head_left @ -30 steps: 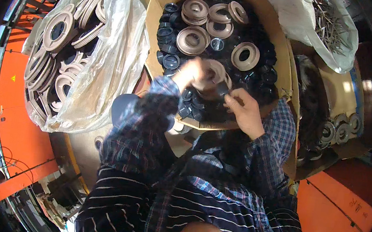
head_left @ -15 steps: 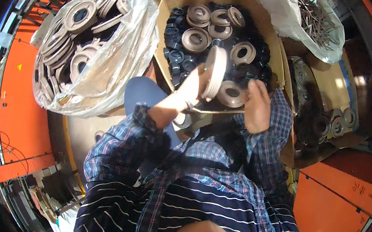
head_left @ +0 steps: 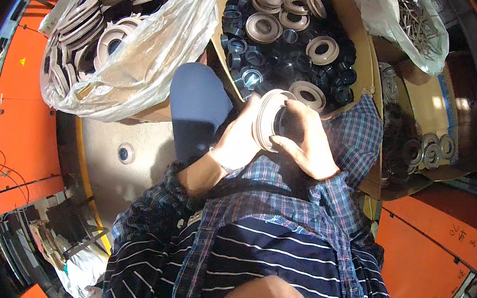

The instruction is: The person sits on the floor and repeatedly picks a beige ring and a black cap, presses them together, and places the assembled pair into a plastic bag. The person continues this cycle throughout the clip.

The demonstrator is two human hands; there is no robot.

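Between my two hands, in front of my body, is what looks like a small stack of round beige plastic rings (head_left: 265, 120), tilted on edge. My left hand (head_left: 238, 140) is closed around its left side, with part of the fingers hidden behind the rings. On the other side my right hand (head_left: 313, 142) grips the rim, thumb low and fingers at the top. Dark shows in the middle of the rings; whether a black part sits there I cannot tell. Just beyond, a cardboard box (head_left: 365, 63) holds many black round caps (head_left: 251, 79) and loose beige rings (head_left: 264, 28).
A clear plastic bag (head_left: 163, 62) of stacked beige rings stands at the left. One ring-shaped piece (head_left: 126, 153) lies on the floor (head_left: 136, 179). At the right are a white sack (head_left: 388, 25) of thin brown pieces and another box with grey rings (head_left: 431, 155). Orange cabinets (head_left: 27, 127) flank both sides.
My left hand has drawn the rings back from the box toward my body. My right hand, empty before, has come over and taken hold of them. The view has shifted down.
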